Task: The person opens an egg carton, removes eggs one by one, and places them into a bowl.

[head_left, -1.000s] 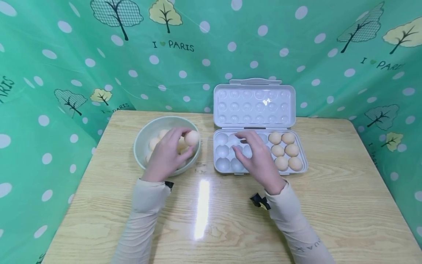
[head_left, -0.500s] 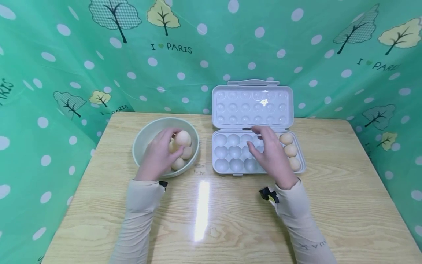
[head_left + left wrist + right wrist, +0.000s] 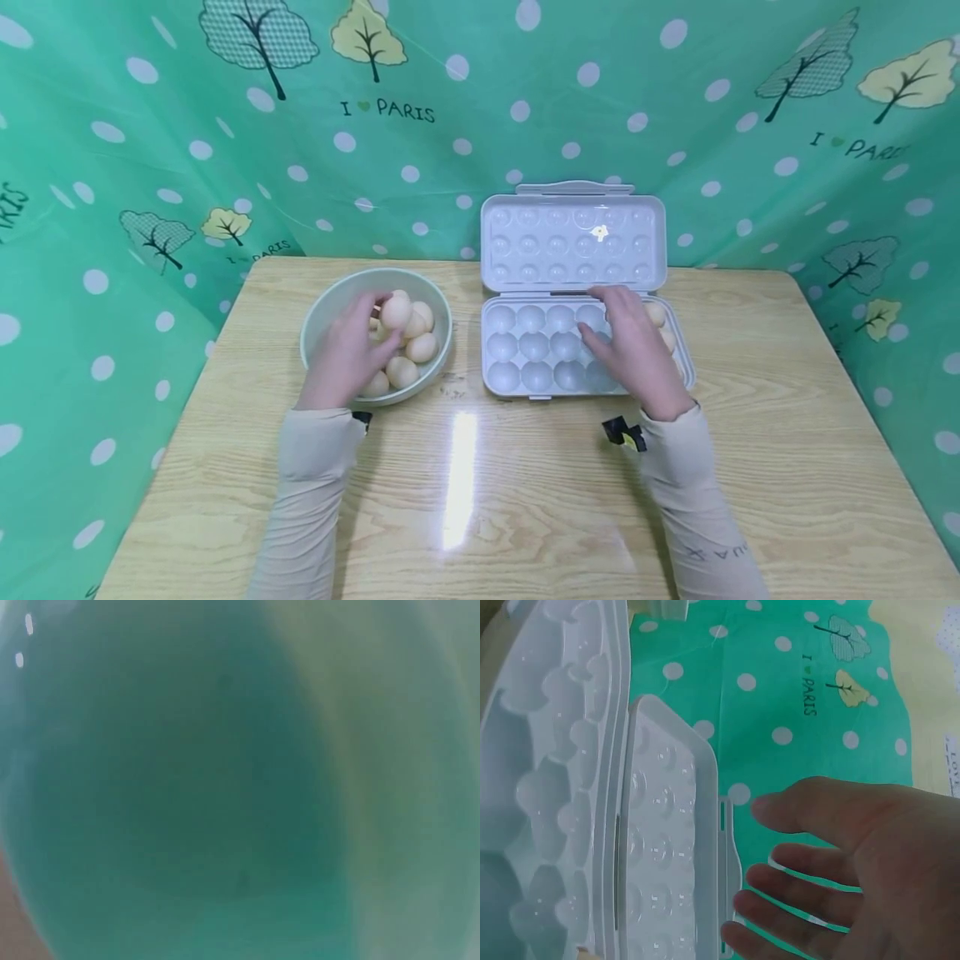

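Over the pale green bowl [image 3: 330, 302] at the left, my left hand [image 3: 341, 354] pinches an egg [image 3: 396, 312] between thumb and fingers. Several more eggs [image 3: 422, 347] lie in the bowl under and beside it. To the right, a white plastic egg box [image 3: 534, 346] stands with its lid up. My right hand [image 3: 641, 354] hovers above its right half with nothing in its grasp, hiding some cups. A few eggs [image 3: 656, 313] show at the box's right end. In the right wrist view, the right hand [image 3: 870, 877] has its fingers extended, apart from the lid [image 3: 664, 817].
The wooden table [image 3: 517, 500] ends in front of a green dotted cloth [image 3: 420, 192] that hangs at the back and sides. The raised box lid [image 3: 573, 242] stands close to this cloth. Blurred green curved surfaces [image 3: 187, 780] fill the left wrist view.
My left hand has moved left over the bowl with the egg, uncovering other eggs. My right hand has shifted right across the egg box, uncovering its left cups and covering more eggs.
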Demonstrator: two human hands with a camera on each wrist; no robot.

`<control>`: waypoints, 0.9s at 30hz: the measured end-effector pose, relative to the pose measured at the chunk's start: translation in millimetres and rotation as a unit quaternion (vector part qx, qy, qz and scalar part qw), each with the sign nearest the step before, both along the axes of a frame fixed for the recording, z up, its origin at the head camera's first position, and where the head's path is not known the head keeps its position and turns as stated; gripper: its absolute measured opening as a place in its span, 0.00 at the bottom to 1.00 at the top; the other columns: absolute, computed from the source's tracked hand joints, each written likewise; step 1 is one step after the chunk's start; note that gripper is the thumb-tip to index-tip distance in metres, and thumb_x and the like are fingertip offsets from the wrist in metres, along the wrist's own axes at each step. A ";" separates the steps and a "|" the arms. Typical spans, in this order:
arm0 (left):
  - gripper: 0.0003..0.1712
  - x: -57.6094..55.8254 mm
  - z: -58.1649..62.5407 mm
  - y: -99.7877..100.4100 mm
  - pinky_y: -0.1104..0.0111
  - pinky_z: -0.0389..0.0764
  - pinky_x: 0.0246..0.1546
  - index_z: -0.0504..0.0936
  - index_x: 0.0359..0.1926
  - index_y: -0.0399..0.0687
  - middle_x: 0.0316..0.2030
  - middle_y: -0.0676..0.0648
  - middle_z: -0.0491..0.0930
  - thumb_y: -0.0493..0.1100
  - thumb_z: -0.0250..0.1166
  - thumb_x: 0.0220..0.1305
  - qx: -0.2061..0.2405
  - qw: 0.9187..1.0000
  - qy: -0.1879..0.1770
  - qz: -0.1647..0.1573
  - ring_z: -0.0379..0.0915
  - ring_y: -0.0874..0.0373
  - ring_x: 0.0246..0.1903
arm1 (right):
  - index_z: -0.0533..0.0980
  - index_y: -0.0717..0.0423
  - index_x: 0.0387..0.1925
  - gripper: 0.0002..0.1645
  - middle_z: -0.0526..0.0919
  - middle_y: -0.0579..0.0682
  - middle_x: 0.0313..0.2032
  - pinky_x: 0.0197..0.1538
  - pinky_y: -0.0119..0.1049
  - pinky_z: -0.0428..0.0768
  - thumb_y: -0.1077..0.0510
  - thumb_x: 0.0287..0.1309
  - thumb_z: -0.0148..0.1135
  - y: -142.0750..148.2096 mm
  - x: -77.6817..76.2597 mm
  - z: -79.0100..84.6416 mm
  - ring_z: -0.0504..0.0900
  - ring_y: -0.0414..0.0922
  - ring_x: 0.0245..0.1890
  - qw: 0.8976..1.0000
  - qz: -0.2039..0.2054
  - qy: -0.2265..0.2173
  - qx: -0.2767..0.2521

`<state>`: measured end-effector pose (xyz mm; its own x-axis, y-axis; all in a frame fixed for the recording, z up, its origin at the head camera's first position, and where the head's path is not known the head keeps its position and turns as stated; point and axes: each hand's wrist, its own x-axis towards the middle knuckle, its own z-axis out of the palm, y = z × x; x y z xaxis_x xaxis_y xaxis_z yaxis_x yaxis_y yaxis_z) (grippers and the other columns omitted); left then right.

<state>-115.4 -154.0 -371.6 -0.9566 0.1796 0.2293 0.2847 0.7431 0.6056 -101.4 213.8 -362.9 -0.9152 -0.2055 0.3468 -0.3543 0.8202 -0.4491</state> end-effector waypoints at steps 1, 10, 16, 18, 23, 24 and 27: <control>0.27 -0.1 -0.1 -0.9 0.52 0.76 0.53 0.71 0.62 0.41 0.51 0.41 0.77 0.41 0.67 0.64 0.002 1.000 -0.001 0.005 0.74 0.46 0.50 | 0.69 0.68 0.60 0.29 0.75 0.64 0.55 0.58 0.54 0.76 0.63 0.59 0.67 2.3 -0.8 -0.6 0.73 0.58 0.56 1.000 -0.003 -0.009 0.007; 0.25 -2.8 -6.2 -11.9 0.53 0.78 0.47 0.70 0.60 0.41 0.51 0.39 0.76 0.41 0.66 0.65 -0.022 0.999 -0.006 0.040 0.74 0.45 0.48 | 0.69 0.70 0.60 0.29 0.72 0.68 0.58 0.63 0.60 0.70 0.63 0.60 0.66 19.6 -9.3 -11.2 0.69 0.64 0.61 0.997 -0.029 -0.067 0.033; 0.25 -5.8 -9.4 -14.6 0.51 0.78 0.48 0.69 0.61 0.39 0.52 0.37 0.76 0.42 0.63 0.67 -0.030 0.998 -0.036 0.037 0.75 0.42 0.49 | 0.72 0.73 0.56 0.26 0.75 0.70 0.55 0.63 0.62 0.70 0.66 0.56 0.67 33.1 -13.7 -17.6 0.71 0.68 0.58 0.997 -0.044 -0.056 0.036; 0.27 -6.3 -9.8 -15.0 0.50 0.77 0.51 0.68 0.63 0.38 0.53 0.36 0.76 0.42 0.63 0.67 -0.032 0.998 -0.048 0.035 0.74 0.42 0.50 | 0.72 0.73 0.55 0.26 0.76 0.70 0.54 0.60 0.62 0.72 0.67 0.56 0.66 36.7 -13.9 -17.9 0.72 0.67 0.57 0.996 -0.052 -0.068 0.034; 0.27 -6.7 -11.4 -15.7 0.48 0.75 0.54 0.69 0.64 0.37 0.52 0.36 0.77 0.42 0.63 0.67 -0.039 0.997 -0.059 0.032 0.74 0.42 0.51 | 0.74 0.74 0.53 0.23 0.78 0.70 0.51 0.55 0.61 0.76 0.69 0.54 0.64 43.3 -13.1 -16.2 0.74 0.65 0.54 0.991 -0.066 -0.109 0.032; 0.27 -6.9 -12.1 -16.0 0.48 0.75 0.54 0.70 0.64 0.37 0.51 0.36 0.77 0.42 0.63 0.67 -0.040 0.997 -0.062 0.032 0.74 0.42 0.50 | 0.75 0.74 0.52 0.22 0.78 0.70 0.51 0.55 0.60 0.76 0.69 0.54 0.64 44.0 -12.7 -15.8 0.75 0.65 0.53 0.991 -0.068 -0.115 0.031; 0.27 -7.4 -13.4 -16.5 0.48 0.75 0.56 0.70 0.64 0.37 0.52 0.36 0.77 0.42 0.63 0.67 -0.044 0.996 -0.072 0.029 0.74 0.42 0.51 | 0.77 0.73 0.47 0.17 0.79 0.69 0.49 0.55 0.60 0.76 0.70 0.54 0.64 46.2 -12.0 -15.4 0.76 0.64 0.51 0.989 -0.072 -0.126 0.029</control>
